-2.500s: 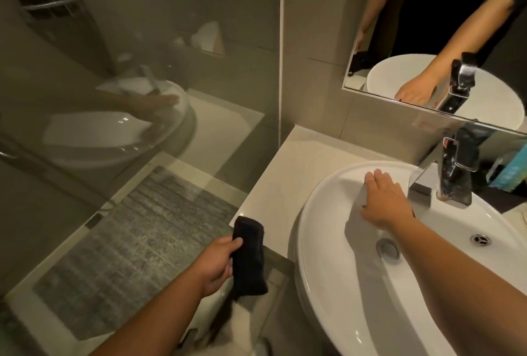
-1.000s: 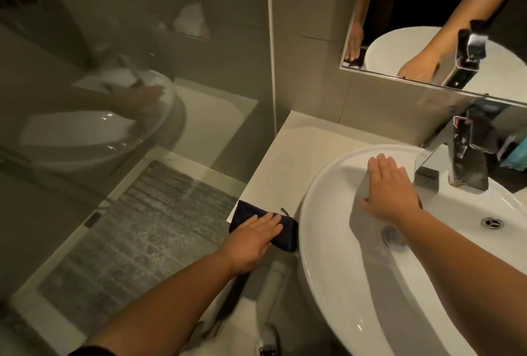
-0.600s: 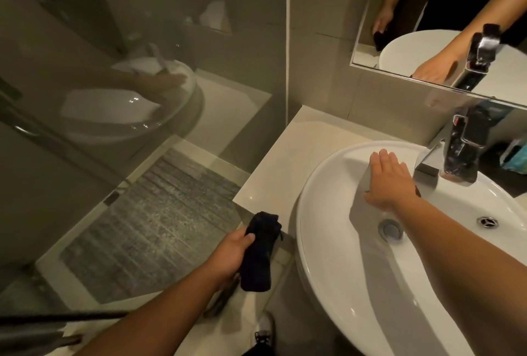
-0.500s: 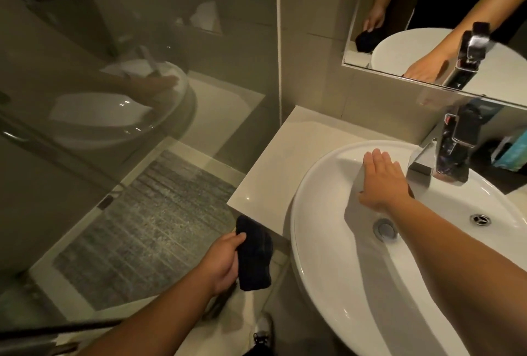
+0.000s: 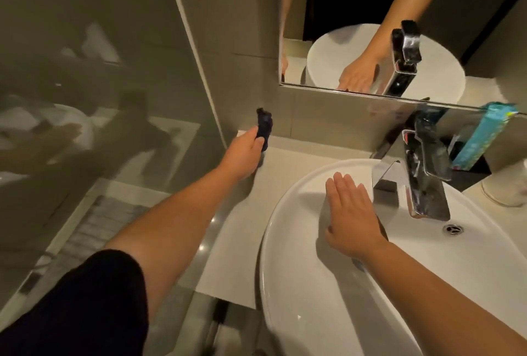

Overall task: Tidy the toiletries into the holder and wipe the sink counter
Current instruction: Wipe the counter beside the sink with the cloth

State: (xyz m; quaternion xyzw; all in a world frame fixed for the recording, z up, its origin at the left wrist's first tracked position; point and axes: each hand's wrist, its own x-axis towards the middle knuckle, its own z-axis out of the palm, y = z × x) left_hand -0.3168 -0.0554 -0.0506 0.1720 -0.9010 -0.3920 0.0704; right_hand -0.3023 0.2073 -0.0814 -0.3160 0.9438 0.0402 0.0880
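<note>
Item: small dark blue cloth, bunched; likely soft, light, limp; best gripped mid-bundle; held by left hand, fingers closed round it, at far corner of pale stone bench; right hand flat, fingers spread, on white oval basin.

Dim, warm-lit bathroom — beige tiled wall, wall mirror above, glass shower screen at left full of reflections. Grey mat on pale floor below — everything in shadow.
</note>
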